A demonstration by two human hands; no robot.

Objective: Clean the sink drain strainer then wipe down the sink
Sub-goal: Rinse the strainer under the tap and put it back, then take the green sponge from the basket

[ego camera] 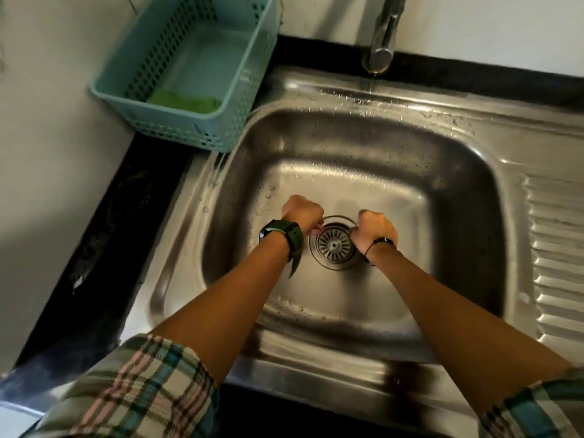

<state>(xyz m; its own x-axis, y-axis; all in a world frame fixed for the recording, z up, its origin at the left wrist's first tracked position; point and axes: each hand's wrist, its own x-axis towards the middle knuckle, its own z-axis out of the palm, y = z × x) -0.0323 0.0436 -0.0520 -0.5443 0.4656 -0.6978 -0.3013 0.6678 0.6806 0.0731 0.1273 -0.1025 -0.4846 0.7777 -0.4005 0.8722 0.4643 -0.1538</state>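
A round metal drain strainer (pixel 334 245) sits in the drain at the bottom of the wet steel sink (pixel 448 172). My left hand (pixel 301 213) is down in the basin at the strainer's left edge, fingers curled under and hidden. My right hand (pixel 373 230) is at the strainer's right edge, also curled with its fingertips hidden against the rim. Whether either hand grips the strainer cannot be told. The left wrist wears a dark green watch, and a thin black band circles the right wrist.
A teal plastic basket (pixel 240 99) with a green cloth (pixel 186 101) inside stands at the sink's back left corner. A steel tap (pixel 384 36) hangs over the back rim, dripping. A ribbed drainboard (pixel 556 248) lies to the right. Black counter (pixel 104 241) borders the left.
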